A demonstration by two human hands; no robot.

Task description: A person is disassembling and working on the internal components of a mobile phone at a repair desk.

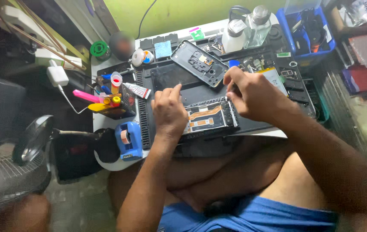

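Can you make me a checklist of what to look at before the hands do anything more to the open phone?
1. Open phone lies flat on the black work mat: ok.
2. Left hand rests on the phone's left end, steadying it: ok.
3. Right hand is at the phone's upper right corner, fingers pinched together; whether it holds a tool: cannot tell.
4. Removed back cover lies apart, behind the phone: ok.
5. Small loose parts are scattered on the mat behind the right hand: not ok.
6. Glue tube lies on its side left of the left hand; cap on or off: cannot tell.
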